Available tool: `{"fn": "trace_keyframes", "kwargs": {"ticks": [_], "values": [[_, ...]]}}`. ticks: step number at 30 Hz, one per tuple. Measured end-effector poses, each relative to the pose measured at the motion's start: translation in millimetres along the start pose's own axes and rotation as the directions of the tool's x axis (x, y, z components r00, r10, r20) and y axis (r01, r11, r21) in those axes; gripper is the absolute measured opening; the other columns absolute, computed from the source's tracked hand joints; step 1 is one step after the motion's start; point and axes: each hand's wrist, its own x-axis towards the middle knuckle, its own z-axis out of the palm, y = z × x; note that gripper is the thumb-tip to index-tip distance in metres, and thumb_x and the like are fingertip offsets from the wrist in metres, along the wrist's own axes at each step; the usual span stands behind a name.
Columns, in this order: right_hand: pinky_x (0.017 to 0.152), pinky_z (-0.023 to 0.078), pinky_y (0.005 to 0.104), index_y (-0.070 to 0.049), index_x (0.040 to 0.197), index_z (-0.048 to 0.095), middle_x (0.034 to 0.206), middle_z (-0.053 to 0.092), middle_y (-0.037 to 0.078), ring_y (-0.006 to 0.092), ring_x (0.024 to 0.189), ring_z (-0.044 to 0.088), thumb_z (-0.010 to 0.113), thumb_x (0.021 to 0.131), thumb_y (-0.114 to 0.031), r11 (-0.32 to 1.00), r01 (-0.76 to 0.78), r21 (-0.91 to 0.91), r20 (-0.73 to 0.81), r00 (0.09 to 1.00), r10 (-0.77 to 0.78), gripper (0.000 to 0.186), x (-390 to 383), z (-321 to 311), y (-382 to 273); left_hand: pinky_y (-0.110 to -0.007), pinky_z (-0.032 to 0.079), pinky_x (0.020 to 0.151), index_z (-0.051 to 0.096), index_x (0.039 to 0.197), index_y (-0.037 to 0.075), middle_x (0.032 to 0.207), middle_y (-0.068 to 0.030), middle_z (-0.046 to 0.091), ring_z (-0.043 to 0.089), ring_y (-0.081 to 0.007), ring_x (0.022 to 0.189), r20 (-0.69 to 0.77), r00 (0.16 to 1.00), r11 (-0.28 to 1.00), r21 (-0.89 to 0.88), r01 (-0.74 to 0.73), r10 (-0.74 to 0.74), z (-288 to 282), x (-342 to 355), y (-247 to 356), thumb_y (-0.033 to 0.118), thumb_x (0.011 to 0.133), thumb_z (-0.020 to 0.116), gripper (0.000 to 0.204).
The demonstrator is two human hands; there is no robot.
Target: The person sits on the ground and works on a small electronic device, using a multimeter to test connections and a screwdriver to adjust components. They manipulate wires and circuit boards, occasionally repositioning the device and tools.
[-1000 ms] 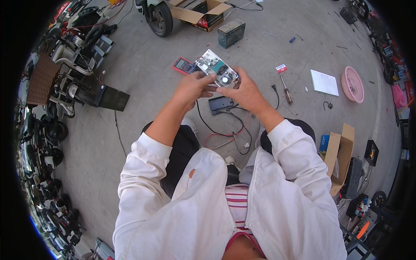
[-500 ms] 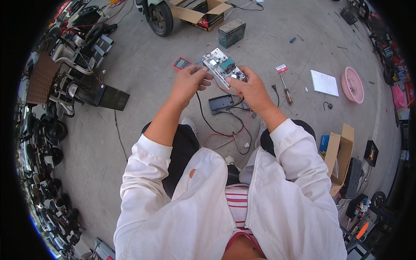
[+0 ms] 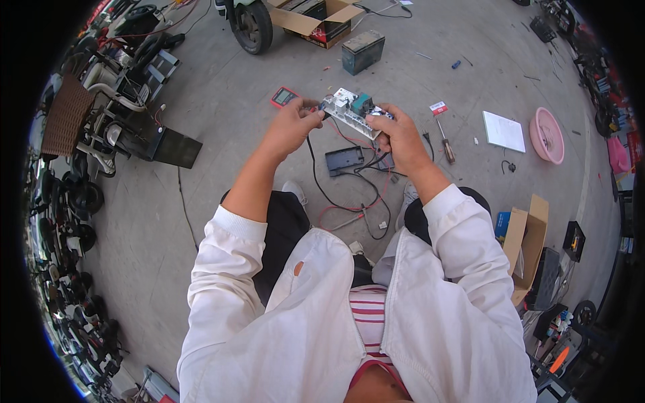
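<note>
My right hand [image 3: 406, 140] grips a circuit board [image 3: 356, 121] by its right end, thumb on top. The board is white with a green block and several small parts on it, and it is tilted. At its left end my left hand [image 3: 290, 127] has thumb and fingers pinched together; what lies between them is too small to make out. A black cable [image 3: 313, 158] comes down from beneath the left hand. Just beyond that hand lies a red multimeter [image 3: 283, 96]. Below the board, an open dark plastic case [image 3: 344, 161] rests on the ground among black and red leads.
Ahead stand a dark battery [image 3: 363, 52] and an open carton [image 3: 316, 19]. To the right lie a screwdriver [image 3: 447, 149], a white booklet [image 3: 504, 131] and a pink basin [image 3: 547, 136]. Another cardboard box [image 3: 527, 248] is by my right side. Scooters [image 3: 134, 87] line the left.
The board has tipped, showing its near edge more, and shifted slightly right and down. My left fingers have moved onto its left end. My right hand has shifted a little right and down.
</note>
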Motion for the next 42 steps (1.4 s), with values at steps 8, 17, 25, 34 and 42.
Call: {"fn": "trace_keyframes", "kwargs": {"ticks": [8,17,25,34,42], "values": [[0.046,0.028,0.0199,0.008,0.12,0.051,0.073,0.055,0.002,0.004,0.054,0.04,0.068,0.078,-0.016,0.999,0.031,-0.012,0.07,0.997,-0.03,0.051,-3.6,-2.1,-2.7,-0.025,0.042,0.058,0.057,0.117,-0.002,0.066,0.002,0.048,0.045,-0.0083,0.059,-0.114,0.99,0.98,-0.191,0.062,-0.084,-14.9,-1.4,11.8,0.019,0.096,0.051,0.03],[0.052,0.03,0.019,0.005,0.125,0.048,0.082,0.053,0.0,0.0033,0.061,0.04,0.063,0.078,-0.012,0.991,0.081,-0.103,0.176,0.982,-0.062,0.053,-8.9,-1.2,-12.7,-0.024,0.041,0.051,0.057,0.117,-0.002,0.068,-0.0022,0.052,0.047,-0.0091,0.053,-0.075,0.979,0.936,-0.314,0.16,-0.192,-30.7,-2.7,18.7,0.024,0.098,0.048,0.034],[0.053,0.034,0.0205,0.002,0.123,0.052,0.084,0.056,0.001,0.0055,0.063,0.044,0.065,0.075,-0.015,0.969,0.196,-0.15,0.242,0.958,-0.156,0.052,-10.8,-9.6,-10.1,-0.025,0.044,0.04,0.059,0.114,0.007,0.084,-0.0203,0.07,0.058,-0.0135,0.048,0.284,0.816,0.817,-0.151,0.556,-0.503,-17.4,-10.2,35.4,0.052,0.098,0.041,0.051],[0.054,0.033,0.0204,0.001,0.124,0.052,0.084,0.055,0.0,0.0053,0.063,0.043,0.065,0.076,-0.015,0.977,0.172,-0.127,0.229,0.963,-0.14,0.052,-14.1,-8.3,-11.6,-0.022,0.044,0.05,0.056,0.11,0.007,0.092,-0.0089,0.067,0.061,-0.0116,0.069,0.215,0.956,0.899,-0.348,0.265,-0.198,-27.9,-3.1,18.1,0.043,0.097,0.05,0.039],[0.075,0.046,0.0241,0.003,0.122,0.052,0.098,0.061,0.006,0.0114,0.084,0.056,0.068,0.076,-0.015,0.948,0.191,-0.253,0.236,0.963,-0.131,0.052,-15.4,-6.4,-13.3,-0.031,0.049,0.084,0.053,0.124,0.003,0.11,-0.009,0.064,0.062,-0.0167,0.099,0.058,0.995,0.876,-0.474,0.094,-0.076,-26.8,-6.3,23.7,0.036,0.097,0.053,0.043]]}}
